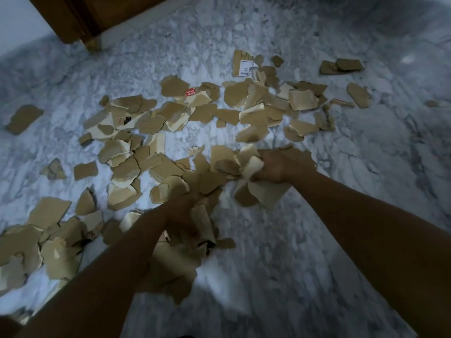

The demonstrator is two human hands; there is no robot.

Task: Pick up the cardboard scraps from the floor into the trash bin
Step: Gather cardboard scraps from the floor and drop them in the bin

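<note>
Head view, 1 frame. Item 1: cardboard scraps [170, 113], torn tan pcs, many, strewn over the floor [317, 252] in a wide band from lower left to upper right, thickest at ctr-left, lots overlapping. Item 2: your right hand [275, 167], ctr-right, fingers curled tight round a bunch of the scraps, w/ pale pcs sticking out below and to the left of the fist. Item 3: your left hand [181, 215], lower ctr, dark and motion-blurred, in among scraps w/ more pcs under wrist and forearm; can't tell if the fingers are apart or clamped on anything. Both forearms bare, reaching in from the bottom edge; hands near each other, not touching. Item 4: labelled scrap [244, 65], white printed label on it, top ctr-right, at the far edge of the pile. Item 5: red sticker [190, 92] on a scrap, upper ctr. Item 6: lone scrap [23, 119], far left, well apart from the rest. Item 7: stacked pair [341, 65], two scraps overlapping, upper right, apart from the main pile. Floor is grey-white marble pattern, dim light, brighter patch at ctr. Item 8: wooden door frame [80, 18], brown, top left corner, its foot on the floor.
</note>
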